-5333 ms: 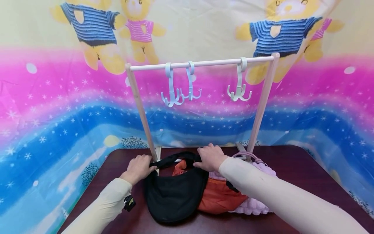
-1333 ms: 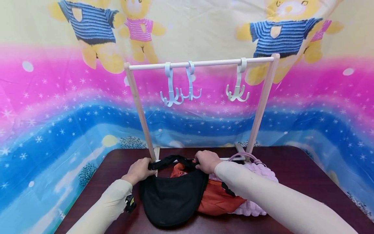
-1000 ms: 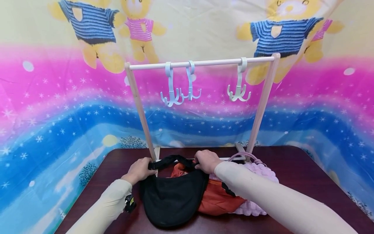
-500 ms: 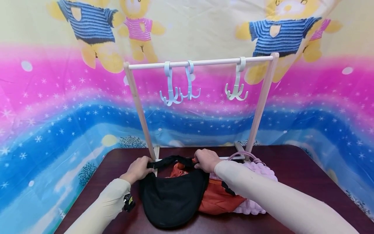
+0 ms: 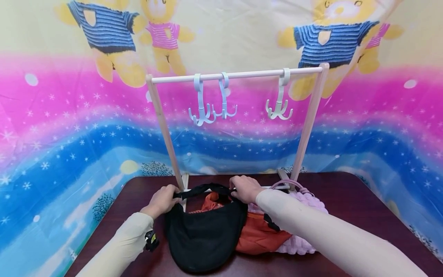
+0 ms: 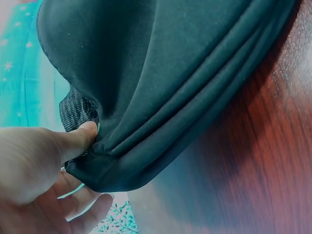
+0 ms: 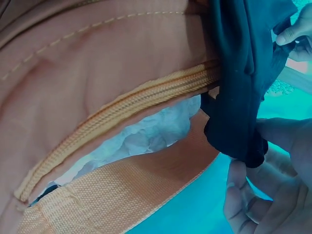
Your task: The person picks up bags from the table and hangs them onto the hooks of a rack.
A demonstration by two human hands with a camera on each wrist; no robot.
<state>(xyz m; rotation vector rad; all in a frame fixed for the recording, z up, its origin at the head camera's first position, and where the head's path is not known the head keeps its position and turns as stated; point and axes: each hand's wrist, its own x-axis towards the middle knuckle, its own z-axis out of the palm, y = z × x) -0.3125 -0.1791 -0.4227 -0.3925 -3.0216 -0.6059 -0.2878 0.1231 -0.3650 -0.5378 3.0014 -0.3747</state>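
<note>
"Fingers of the left hand and right hand: doing what?"

"Pinching the black bag at the ends of its strap, low over the desk, partly covering the red bag."

"How far along?"

"Early, I'd judge: gripped, but no bag hangs from the hooks."

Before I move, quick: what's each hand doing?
Left hand: closed, pinching the black bag near its strap's left end.
Right hand: closed, pinching the same bag near the strap's right end.
</note>
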